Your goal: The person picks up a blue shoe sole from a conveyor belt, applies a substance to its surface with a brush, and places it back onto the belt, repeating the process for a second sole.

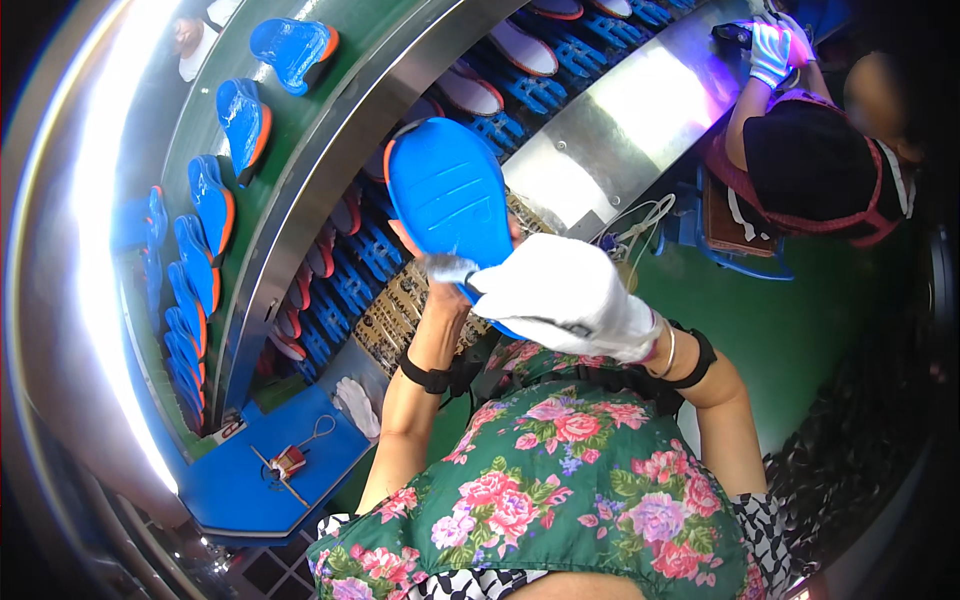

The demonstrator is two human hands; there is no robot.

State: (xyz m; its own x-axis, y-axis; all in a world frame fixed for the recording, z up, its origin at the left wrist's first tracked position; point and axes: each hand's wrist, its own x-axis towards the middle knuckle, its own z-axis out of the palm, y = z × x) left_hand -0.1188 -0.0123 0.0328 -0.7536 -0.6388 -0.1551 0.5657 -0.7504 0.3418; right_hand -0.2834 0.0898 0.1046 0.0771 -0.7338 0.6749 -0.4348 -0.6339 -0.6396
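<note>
A blue shoe sole with an orange edge is held up in front of me, its smooth, lightly grooved face upward. My bare left hand grips it from underneath; fingertips show at its sides and most of the hand is hidden behind it. My right hand, in a white glove, is closed around a small brush, whose pale bristles lie at the lower part of the sole. The glove covers the brush's handle and part of the sole.
Several blue soles ride on a curved green conveyor with a metal rim. Below it are blue racks with pale, red-edged soles. A white glove lies by a blue table. A co-worker sits at the upper right.
</note>
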